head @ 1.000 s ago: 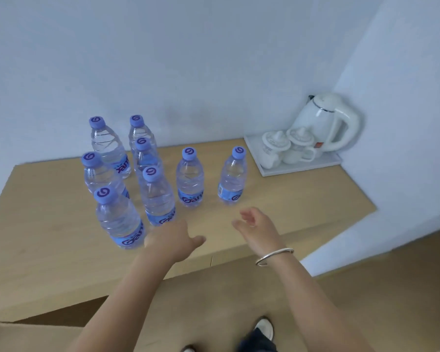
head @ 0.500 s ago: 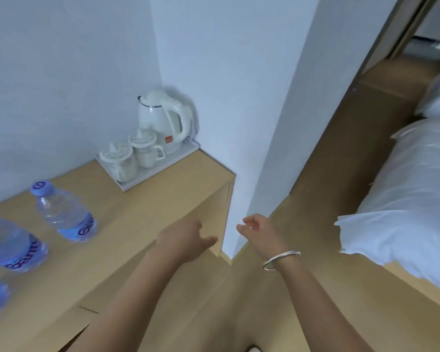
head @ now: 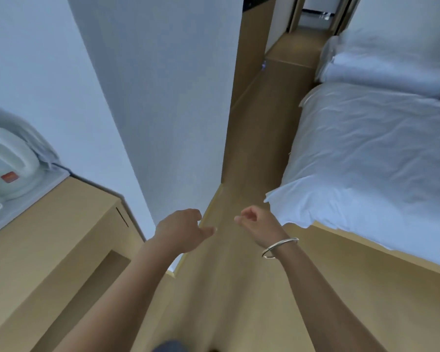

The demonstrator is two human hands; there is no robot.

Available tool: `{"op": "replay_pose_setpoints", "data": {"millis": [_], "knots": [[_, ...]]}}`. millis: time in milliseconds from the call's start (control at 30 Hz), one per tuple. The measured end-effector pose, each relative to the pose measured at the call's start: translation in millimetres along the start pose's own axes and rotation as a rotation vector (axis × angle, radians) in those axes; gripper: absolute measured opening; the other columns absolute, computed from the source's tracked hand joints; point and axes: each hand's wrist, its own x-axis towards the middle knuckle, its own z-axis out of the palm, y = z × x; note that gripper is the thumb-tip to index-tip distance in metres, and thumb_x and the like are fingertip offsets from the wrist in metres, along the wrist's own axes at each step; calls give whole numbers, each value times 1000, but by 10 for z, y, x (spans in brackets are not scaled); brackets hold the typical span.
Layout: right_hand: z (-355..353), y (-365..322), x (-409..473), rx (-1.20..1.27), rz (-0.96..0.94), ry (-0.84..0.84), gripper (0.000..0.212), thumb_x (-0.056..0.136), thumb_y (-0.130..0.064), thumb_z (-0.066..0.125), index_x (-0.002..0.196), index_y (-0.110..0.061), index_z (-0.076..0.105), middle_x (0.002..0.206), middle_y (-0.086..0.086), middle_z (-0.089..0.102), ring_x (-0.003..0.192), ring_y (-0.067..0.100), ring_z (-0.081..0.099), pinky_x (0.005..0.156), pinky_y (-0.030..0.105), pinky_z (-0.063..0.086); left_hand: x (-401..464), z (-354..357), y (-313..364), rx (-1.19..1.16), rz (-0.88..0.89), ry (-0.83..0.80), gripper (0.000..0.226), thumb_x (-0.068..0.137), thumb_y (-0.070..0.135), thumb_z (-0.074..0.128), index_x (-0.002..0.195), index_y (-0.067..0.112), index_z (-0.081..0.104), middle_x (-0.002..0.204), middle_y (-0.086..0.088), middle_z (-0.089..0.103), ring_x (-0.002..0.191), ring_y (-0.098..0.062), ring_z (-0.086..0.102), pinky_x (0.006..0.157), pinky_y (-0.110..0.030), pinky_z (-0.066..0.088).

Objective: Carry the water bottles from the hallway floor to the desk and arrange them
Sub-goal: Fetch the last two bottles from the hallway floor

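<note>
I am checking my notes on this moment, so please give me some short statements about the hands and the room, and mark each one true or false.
1. Both hands hold nothing. True: the left hand and the right hand are loosely curled and empty.
2. A bangle is on the left wrist. False: the silver bangle is on the right wrist.
3. A white bed is at the right. True: the bed has white bedding and pillows.
4. Water bottles stand on the desk in this view. False: the visible part of the desk shows only a white electric kettle on a tray.
5. The hands rest on the desk. False: they hang over the wooden floor.
</note>
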Motion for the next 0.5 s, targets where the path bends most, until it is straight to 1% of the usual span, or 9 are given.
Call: {"op": "replay_pose_setpoints", "data": {"millis": [67,167,300,367,433,467,500], "knots": [[-152,96,127,2,11,29,25,85,-38,59,104,-22,57,99,-8,56,86,5,53,71,19,39,196,31,150,38,30,-19,59,83,64,48,129,27,47,125,8,56,115,-16,53,87,-28,38],[-355,204,345,29,42,69,28,86,-36,60,107,-18,58,102,-6,57,93,9,54,79,21,38,534,45,328,50,73,-34,56,83,63,48,125,26,49,123,8,56,114,-15,52,83,-26,35],[-615,283,707,34,96,70,26,86,-37,59,104,-19,58,100,-6,57,94,11,54,78,22,38,1054,7,586,65,126,-74,57,84,62,48,126,24,49,125,7,56,113,-14,53,83,-25,34],[-754,294,951,28,117,63,26,86,-38,58,103,-19,57,100,-7,57,94,10,54,72,21,38,1368,-45,729,74,157,-103,51,84,60,48,121,25,51,118,6,57,107,-14,54,81,-25,35],[-917,283,1230,35,120,101,27,86,-37,58,105,-17,58,101,-6,58,93,9,54,68,17,39,1716,-118,877,97,198,-112,38,85,58,48,104,26,51,104,5,55,93,-12,52,76,-24,35],[-1003,260,1378,39,119,127,27,87,-36,58,106,-16,58,102,-6,58,93,10,54,69,17,39,1897,-172,952,109,218,-111,35,86,58,47,100,25,50,100,5,54,88,-12,50,75,-25,35],[-1090,226,1531,33,121,149,28,87,-35,58,108,-15,57,103,-5,57,94,10,53,73,19,40,2080,-239,1018,118,236,-110,36,86,57,47,100,24,50,99,5,53,87,-12,49,74,-25,35]]}}
